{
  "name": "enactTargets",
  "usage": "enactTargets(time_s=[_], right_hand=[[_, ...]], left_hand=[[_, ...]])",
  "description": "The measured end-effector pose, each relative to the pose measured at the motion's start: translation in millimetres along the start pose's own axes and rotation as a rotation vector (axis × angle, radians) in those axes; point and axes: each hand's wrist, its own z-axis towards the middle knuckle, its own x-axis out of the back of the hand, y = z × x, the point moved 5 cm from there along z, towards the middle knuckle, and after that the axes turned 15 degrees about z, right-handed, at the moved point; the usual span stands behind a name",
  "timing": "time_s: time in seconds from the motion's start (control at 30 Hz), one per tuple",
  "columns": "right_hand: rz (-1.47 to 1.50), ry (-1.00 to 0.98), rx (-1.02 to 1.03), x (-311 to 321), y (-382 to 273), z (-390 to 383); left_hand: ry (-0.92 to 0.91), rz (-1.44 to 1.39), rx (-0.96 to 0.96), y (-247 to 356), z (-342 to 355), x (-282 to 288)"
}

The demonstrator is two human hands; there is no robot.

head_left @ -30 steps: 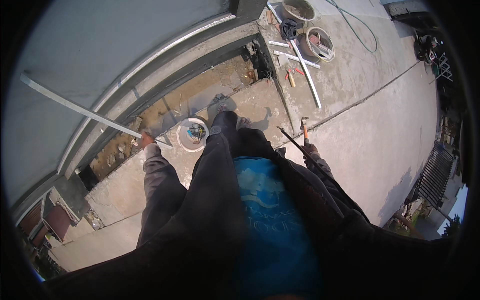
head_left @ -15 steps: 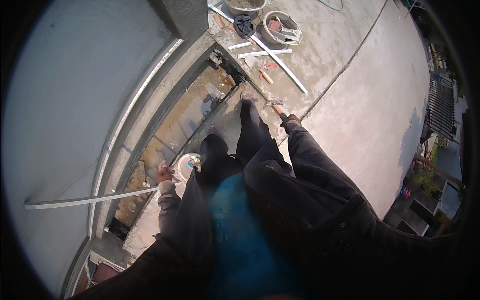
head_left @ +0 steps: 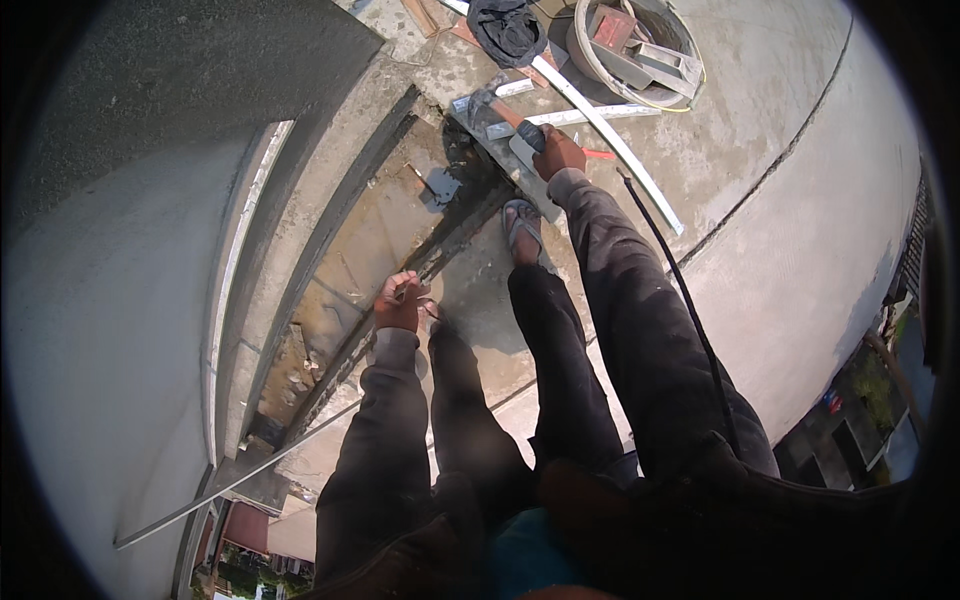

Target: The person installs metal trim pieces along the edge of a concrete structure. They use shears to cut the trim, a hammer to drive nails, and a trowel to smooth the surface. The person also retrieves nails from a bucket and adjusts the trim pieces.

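My right hand [head_left: 562, 155] is closed round the dark grip of a hammer [head_left: 508, 114] with an orange shaft. The hammer's head, smeared by motion, hovers near the corner of a sunken, water-stained channel [head_left: 352, 245]. Below that hand, partly hidden, lies a trowel [head_left: 523, 152]; a red-handled tool [head_left: 599, 154] shows beside it. Over the channel's near edge is my left hand [head_left: 400, 300], fingers curled and pinched together. What those fingers hold, if anything, is too small to name.
White strips [head_left: 640, 190] lie crossed on the concrete near a bucket [head_left: 580, 45] of tools and a dark cloth [head_left: 505, 30]. A long thin bar [head_left: 230, 487] slants from the grey wall [head_left: 120, 380] past my left arm. My sandalled foot [head_left: 522, 232] stands beside the channel.
My right hand has carried the hammer forward to the channel's corner. My left hand has moved forward and right, away from the bar. The view has shifted closer to the ground.
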Motion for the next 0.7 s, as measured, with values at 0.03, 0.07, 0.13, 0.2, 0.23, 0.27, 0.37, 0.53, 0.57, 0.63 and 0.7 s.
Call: enactTargets(time_s=[0.03,0.07,0.13,0.2,0.23,0.27,0.37,0.53,0.57,0.63,0.7], right_hand=[[0.052,-0.020,0.058,-5,-5,19],[0.025,-0.016,0.055,-5,-4,36],[0.069,-0.032,0.089,-7,8,60],[0.128,-0.019,0.157,-13,17,79],[0.151,-0.015,0.183,-21,25,88],[0.175,-0.012,0.215,-24,30,96],[0.212,-0.023,0.206,-24,44,99],[0.248,-0.061,0.183,-29,54,90],[0.256,-0.105,0.147,-31,57,88],[0.243,-0.096,0.168,-29,55,91],[0.145,-0.104,0.137,-29,53,89]], left_hand=[[-0.029,-0.052,0.051,12,32,-24],[-0.028,-0.050,0.010,50,60,-52],[-0.018,-0.045,-0.017,96,120,-98],[-0.028,-0.063,-0.025,122,168,-131],[-0.043,-0.054,-0.036,135,187,-147],[-0.053,-0.045,-0.049,149,202,-160],[-0.178,0.036,-0.077,198,217,-200],[-0.228,0.026,-0.173,262,263,-250],[-0.219,0.005,-0.178,272,269,-256],[-0.203,-0.027,-0.184,281,269,-259],[-0.199,-0.040,-0.180,282,259,-255]])
